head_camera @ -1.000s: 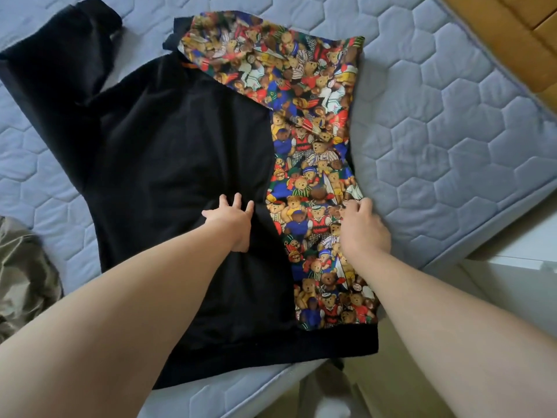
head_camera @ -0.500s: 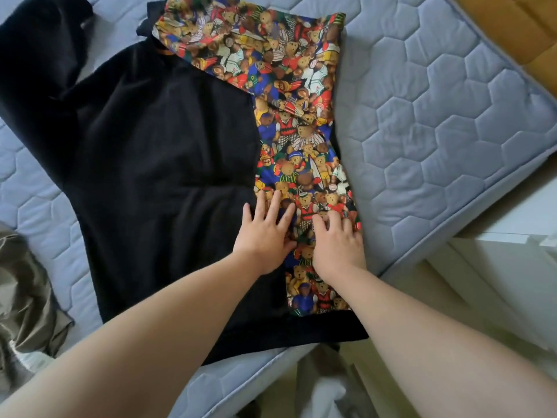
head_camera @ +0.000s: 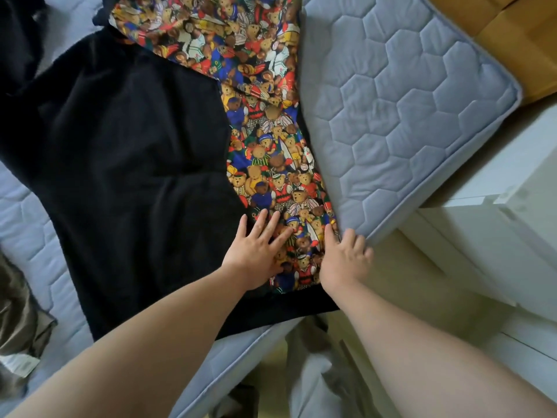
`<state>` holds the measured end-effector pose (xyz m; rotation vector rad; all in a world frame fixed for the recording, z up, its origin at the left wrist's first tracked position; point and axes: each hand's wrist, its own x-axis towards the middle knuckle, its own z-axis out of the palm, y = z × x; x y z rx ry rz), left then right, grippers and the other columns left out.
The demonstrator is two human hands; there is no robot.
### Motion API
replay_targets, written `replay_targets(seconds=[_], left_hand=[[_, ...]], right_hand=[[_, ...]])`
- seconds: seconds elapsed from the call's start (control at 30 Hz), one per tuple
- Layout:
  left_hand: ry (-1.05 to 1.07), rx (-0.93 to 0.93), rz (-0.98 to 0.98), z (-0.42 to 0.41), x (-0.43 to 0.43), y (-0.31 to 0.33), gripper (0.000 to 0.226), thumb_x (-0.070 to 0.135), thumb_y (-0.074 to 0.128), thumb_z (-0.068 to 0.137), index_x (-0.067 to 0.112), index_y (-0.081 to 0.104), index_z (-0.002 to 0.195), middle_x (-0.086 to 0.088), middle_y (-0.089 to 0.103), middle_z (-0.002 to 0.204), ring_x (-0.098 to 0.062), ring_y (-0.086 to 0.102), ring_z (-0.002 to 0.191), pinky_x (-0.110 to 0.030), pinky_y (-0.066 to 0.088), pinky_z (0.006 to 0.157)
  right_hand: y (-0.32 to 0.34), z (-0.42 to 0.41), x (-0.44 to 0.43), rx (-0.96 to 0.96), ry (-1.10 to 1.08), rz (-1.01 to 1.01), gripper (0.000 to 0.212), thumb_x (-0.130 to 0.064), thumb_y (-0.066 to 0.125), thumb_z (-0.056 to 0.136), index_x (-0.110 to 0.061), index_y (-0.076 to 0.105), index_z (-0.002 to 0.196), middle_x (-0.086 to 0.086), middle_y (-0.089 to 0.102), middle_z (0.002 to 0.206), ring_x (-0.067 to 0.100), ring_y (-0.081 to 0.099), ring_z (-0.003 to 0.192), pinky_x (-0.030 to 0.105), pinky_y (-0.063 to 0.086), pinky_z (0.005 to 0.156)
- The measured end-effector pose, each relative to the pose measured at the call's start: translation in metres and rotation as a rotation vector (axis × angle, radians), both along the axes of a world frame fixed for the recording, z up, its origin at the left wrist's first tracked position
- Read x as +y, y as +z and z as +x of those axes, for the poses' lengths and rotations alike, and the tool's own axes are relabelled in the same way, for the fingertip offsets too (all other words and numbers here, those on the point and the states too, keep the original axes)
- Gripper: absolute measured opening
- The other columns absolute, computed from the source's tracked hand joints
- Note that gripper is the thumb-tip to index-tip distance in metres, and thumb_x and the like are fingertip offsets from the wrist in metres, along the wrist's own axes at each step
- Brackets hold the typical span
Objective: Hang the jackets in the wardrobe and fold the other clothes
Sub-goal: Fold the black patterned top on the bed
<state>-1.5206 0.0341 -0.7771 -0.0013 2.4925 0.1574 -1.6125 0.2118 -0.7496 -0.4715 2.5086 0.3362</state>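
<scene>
A black garment (head_camera: pixel 129 164) lies spread flat on the blue quilted mattress (head_camera: pixel 391 116). Its right side is a folded-over panel with a colourful teddy-bear print (head_camera: pixel 265 140). My left hand (head_camera: pixel 256 254) rests flat, fingers spread, on the lower part of the print panel near the black hem. Just to its right, my right hand (head_camera: pixel 343 260) lies with fingers bent at the panel's right edge, close to the mattress edge. Whether it pinches the fabric I cannot tell.
An olive-brown garment (head_camera: pixel 18 315) is bunched at the left edge of the mattress. White furniture (head_camera: pixel 488 224) stands to the right of the bed. A wooden floor (head_camera: pixel 512 31) shows at the top right. Light fabric (head_camera: pixel 304 372) hangs below the mattress corner.
Both hands have slid down the print panel toward the hem and to the right. The right hand now sits at the panel's outer edge. The view has moved closer.
</scene>
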Motion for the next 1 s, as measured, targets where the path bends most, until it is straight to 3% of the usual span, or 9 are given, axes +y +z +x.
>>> replay_targets(seconds=[0.1, 0.2, 0.37, 0.5, 0.7, 0.77, 0.87, 0.93, 1.0], left_hand=[[0.091, 0.056, -0.024, -0.010, -0.019, 0.006, 0.077, 0.063, 0.022, 0.101, 0.029, -0.012, 0.161, 0.001, -0.018, 0.168, -0.022, -0.023, 0.152, -0.056, -0.005, 0.123], [0.266, 0.110, -0.072, -0.030, -0.049, 0.012, 0.071, 0.059, 0.019, 0.103, 0.026, -0.004, 0.162, 0.004, -0.013, 0.169, -0.020, -0.016, 0.155, -0.053, 0.001, 0.125], [0.462, 0.181, -0.040, -0.065, -0.104, 0.024, 0.065, 0.053, 0.032, 0.105, 0.024, 0.017, 0.161, 0.003, 0.017, 0.169, -0.021, 0.016, 0.155, -0.047, 0.022, 0.122], [0.797, 0.357, 0.141, -0.113, -0.136, 0.030, 0.047, 0.041, 0.050, 0.100, 0.022, 0.047, 0.143, -0.003, 0.058, 0.136, -0.027, 0.052, 0.127, -0.046, 0.048, 0.102], [1.127, 0.404, 0.241, -0.176, -0.167, 0.034, 0.035, 0.036, 0.060, 0.094, 0.020, 0.058, 0.125, 0.003, 0.063, 0.115, -0.021, 0.062, 0.105, -0.033, 0.048, 0.080], [1.387, 0.418, 0.415, -0.196, -0.173, 0.035, 0.035, 0.042, 0.064, 0.094, 0.020, 0.060, 0.121, 0.004, 0.066, 0.111, -0.020, 0.066, 0.105, -0.035, 0.055, 0.090], [1.869, 0.381, 0.979, -0.223, -0.183, 0.042, 0.038, 0.041, 0.068, 0.095, 0.013, 0.061, 0.119, -0.005, 0.071, 0.112, -0.022, 0.071, 0.102, -0.035, 0.061, 0.085], [1.934, 0.355, 1.209, -0.233, -0.196, 0.043, 0.047, 0.041, 0.065, 0.097, 0.009, 0.056, 0.130, -0.007, 0.065, 0.128, -0.022, 0.066, 0.112, -0.036, 0.058, 0.091], [1.939, 0.355, 1.263, -0.243, -0.203, 0.045, 0.051, 0.042, 0.064, 0.098, 0.013, 0.053, 0.139, -0.005, 0.061, 0.130, -0.020, 0.064, 0.114, -0.036, 0.055, 0.097]], right_hand=[[0.011, -0.009, -0.031, 0.088, 0.090, -0.112, 0.035, -0.020, 0.047, 0.094, -0.022, 0.054, 0.128, 0.006, 0.045, 0.130, 0.027, 0.045, 0.115, 0.040, 0.039, 0.092], [0.013, -0.026, -0.065, 0.025, 0.211, -0.274, 0.039, -0.014, 0.049, 0.094, -0.016, 0.052, 0.133, 0.007, 0.043, 0.139, 0.028, 0.043, 0.125, 0.041, 0.040, 0.103], [0.009, -0.061, -0.113, -0.027, 0.383, -0.332, 0.068, -0.009, 0.050, 0.095, -0.011, 0.024, 0.158, 0.009, 0.015, 0.167, 0.029, 0.016, 0.152, 0.047, 0.024, 0.122], [-0.002, -0.094, -0.145, -0.051, 0.420, -0.282, 0.090, -0.008, 0.056, 0.091, -0.011, 0.001, 0.162, 0.006, -0.009, 0.170, 0.026, -0.008, 0.156, 0.046, 0.008, 0.127], [-0.016, -0.138, -0.162, -0.151, 0.243, -0.358, 0.090, -0.020, 0.053, 0.098, -0.015, -0.010, 0.161, -0.001, -0.021, 0.168, 0.018, -0.012, 0.156, 0.038, 0.001, 0.126], [-0.019, -0.146, -0.161, -0.190, 0.191, -0.399, 0.084, -0.028, 0.047, 0.102, -0.017, -0.011, 0.161, -0.004, -0.021, 0.168, 0.017, -0.008, 0.156, 0.037, 0.003, 0.125], [-0.023, -0.148, -0.159, -0.234, 0.144, -0.461, 0.080, -0.035, 0.043, 0.104, -0.019, -0.010, 0.162, -0.009, -0.019, 0.168, 0.017, -0.001, 0.156, 0.038, 0.011, 0.124], [-0.025, -0.149, -0.159, -0.268, 0.118, -0.492, 0.081, -0.037, 0.043, 0.103, -0.020, -0.010, 0.162, -0.010, -0.018, 0.168, 0.019, 0.006, 0.156, 0.041, 0.017, 0.123], [-0.026, -0.152, -0.159, -0.305, 0.063, -0.522, 0.083, -0.035, 0.046, 0.101, -0.020, -0.009, 0.162, -0.009, -0.016, 0.169, 0.021, 0.012, 0.155, 0.044, 0.021, 0.123]])
